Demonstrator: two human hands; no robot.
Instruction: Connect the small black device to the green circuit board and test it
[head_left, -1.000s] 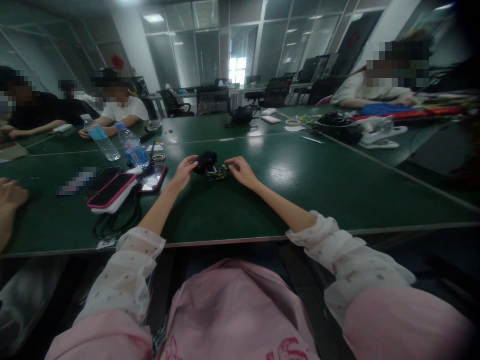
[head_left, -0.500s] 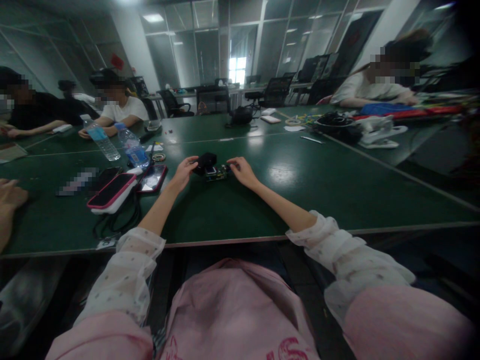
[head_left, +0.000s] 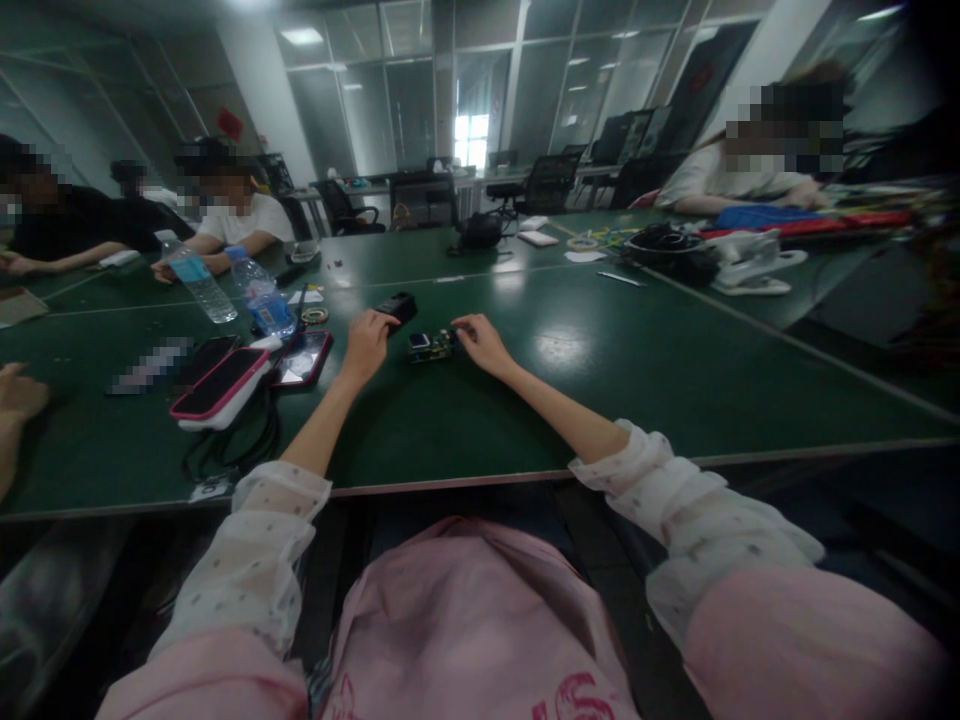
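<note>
My left hand grips a small black box by its left side, just above the green table. Right of and below the box lies a small circuit board with a little screen on its left part. The fingertips of my right hand are at the right end of the board, pinched around a small dark part there that is too small to make out.
Left of my hands are a pink-edged phone, a second phone, black cables and two water bottles. A black pouch lies farther back. Other people sit around the table, one hand at far left.
My left hand has turned and lifted the black box up and left, off the circuit board, so the small screen shows fully. My right hand has hardly moved.
</note>
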